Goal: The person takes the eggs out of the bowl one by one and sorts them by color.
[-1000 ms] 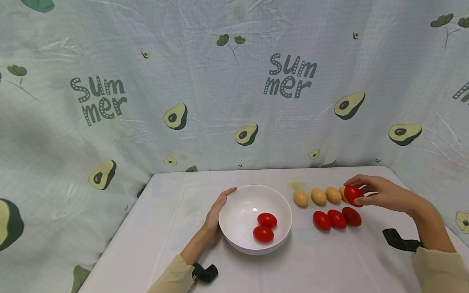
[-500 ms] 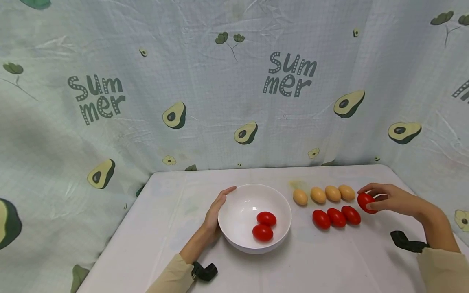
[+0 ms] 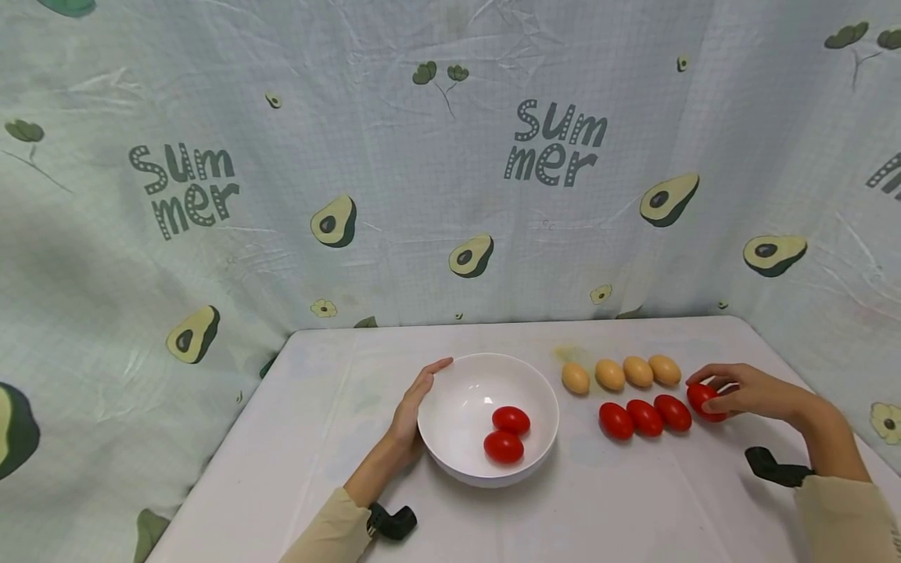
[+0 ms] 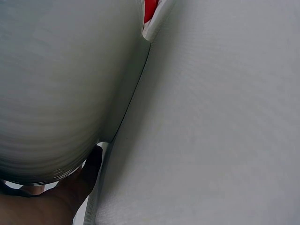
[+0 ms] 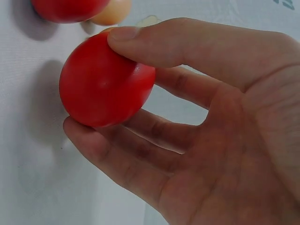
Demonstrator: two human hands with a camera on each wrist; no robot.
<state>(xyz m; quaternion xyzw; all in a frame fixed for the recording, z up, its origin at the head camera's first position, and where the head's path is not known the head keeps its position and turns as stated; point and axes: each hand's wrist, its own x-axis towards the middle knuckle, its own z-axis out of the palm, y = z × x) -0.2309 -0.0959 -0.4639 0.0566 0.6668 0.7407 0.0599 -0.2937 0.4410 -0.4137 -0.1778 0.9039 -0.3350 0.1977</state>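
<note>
A white bowl [image 3: 457, 414] stands near the table's middle with two red eggs [image 3: 511, 421] lying in it. My left hand [image 3: 408, 414] rests against the bowl's left outer side, its fingers extended along the wall. In the left wrist view, the bowl's wall hides part of that hand. At the right, my right hand [image 3: 756, 391] pinches a red egg [image 5: 103, 84] between thumb and fingertips. This held egg is low over the table, at the right end of a row of three red eggs [image 3: 644, 418]; whether it touches the cloth I cannot tell.
Several tan eggs [image 3: 637, 372] form a row behind the red ones. A pale cloth covers the table [image 3: 598, 500]. Beyond its back edge hangs a curtain [image 3: 394, 172] printed with avocados. A black strap piece [image 3: 774, 467] sticks out from the right wrist.
My right hand has moved right with the red egg, away from the tan eggs, then lowered it beside the red row. The left hand and bowl have stayed in place.
</note>
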